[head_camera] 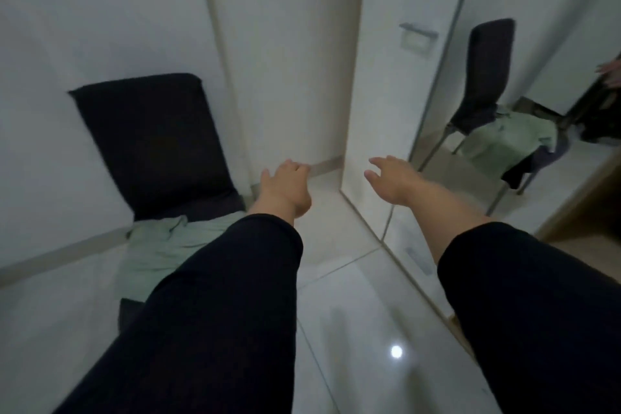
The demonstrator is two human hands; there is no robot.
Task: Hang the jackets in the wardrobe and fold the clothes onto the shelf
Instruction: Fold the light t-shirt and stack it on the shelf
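1. From the head view we see our left hand (285, 186) reached forward above the floor, its fingers loosely bent and grasping nothing.
2. Our right hand (391, 180) is stretched out beside it, a little apart, fingers spread and relaxed, also released and empty.
3. Both forearms come out of black sleeves (215, 296) that fill the lower part of the picture.
4. The task's pale green garment (158, 245) lies crumpled on the seat of a black chair (148, 141), below and to the left of our left hand; the left sleeve covers part of it. Neither hand touches it.
5. A darker piece of cloth (129, 311) shows at the front edge of the seat, under the green garment; we cannot tell what it is.
6. The chair stands against a white wall (84, 27), its backrest upright.
7. The white wardrobe (379, 77) stands ahead of our right hand, with a metal handle (418, 31) on its door.
8. A mirrored door (524, 84) to the right reflects the chair and the green garment.
9. The glossy tiled floor (369, 329) shows a bright spot of reflected light.
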